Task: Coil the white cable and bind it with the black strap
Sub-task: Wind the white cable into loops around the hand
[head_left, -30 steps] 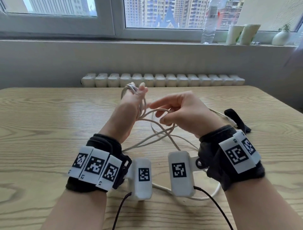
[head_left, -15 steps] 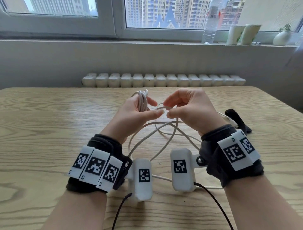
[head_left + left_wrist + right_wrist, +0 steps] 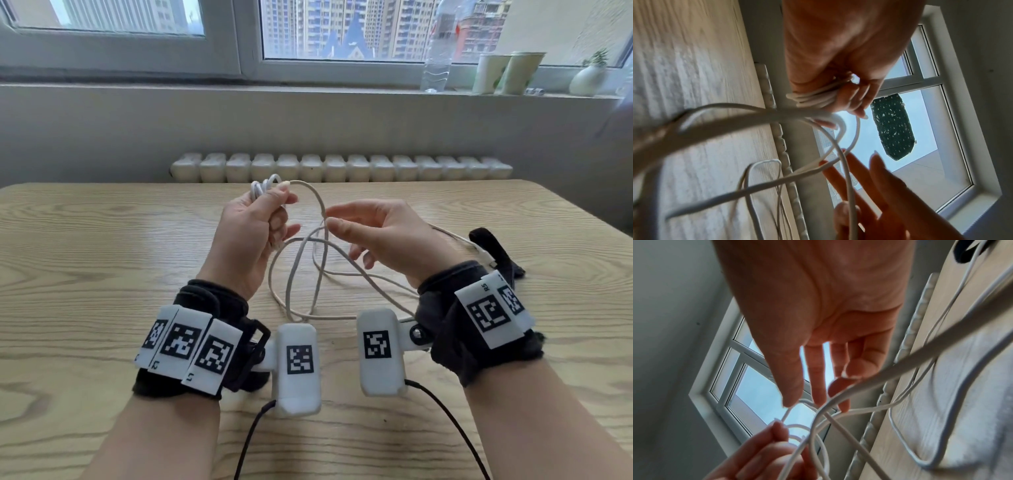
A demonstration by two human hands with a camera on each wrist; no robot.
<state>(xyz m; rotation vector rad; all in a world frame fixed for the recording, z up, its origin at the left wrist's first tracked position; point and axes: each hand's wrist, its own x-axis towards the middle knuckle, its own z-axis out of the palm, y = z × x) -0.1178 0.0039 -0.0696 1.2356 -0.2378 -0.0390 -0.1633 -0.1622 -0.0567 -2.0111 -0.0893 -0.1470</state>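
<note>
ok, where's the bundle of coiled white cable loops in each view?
Head: coiled loops upper centre, gripped in left hand.
Left wrist: coiled loops centre, in the curled fingers.
Right wrist: coiled loops lower centre, partly hidden.
Shared landmark: white radiator behind the table.

Black wristbands (image 3: 212,301) carry white coded tags (image 3: 190,344).

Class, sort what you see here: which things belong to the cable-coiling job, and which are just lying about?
Belongs to the job:
white cable, coils gripped in the left hand
right hand, fingers open at the loose cable
black strap, on the wooden table

Just lying about, on the windowsill:
water bottle
two paper cups
small white vase
</note>
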